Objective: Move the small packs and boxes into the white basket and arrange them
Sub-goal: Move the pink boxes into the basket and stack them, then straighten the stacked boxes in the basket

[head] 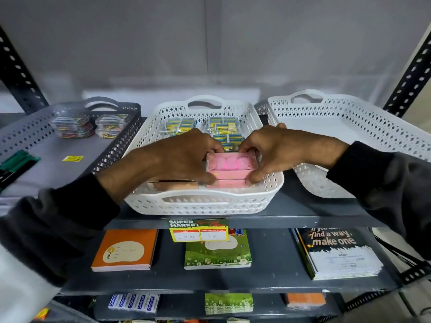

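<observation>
Both hands are in the white basket (205, 201) at centre of the top shelf (303, 213). Left hand (184, 157) and right hand (270, 152) grip a pink box (229, 163) btwn them, one on each end, fingers curled over the top edge and thumbs low on the front. That box sits on top of a stack of pink boxes (229, 179) at the basket's front right. Just left of the stack, a tan box (173, 184) lies flat on the basket floor, partly under the left hand. At the back of the basket, two bunches of small blue/yellow packs (222, 128) in clear wrap, one left, one right.

Left of it, a grey basket (116, 148) w/ two clear packs of coloured clips (91, 125) at the back, a yellow label (72, 158) on its floor. Right of it, another white basket (349, 108).

Shelf edge carries a price tag (199, 230) reading "10 Rs" and "5 Rs". Lower shelf: orange notebook (126, 249), green notebook (218, 252), dark notebook (335, 250) w/ "find a way, make one". Dark sleeves cover both forearms.
</observation>
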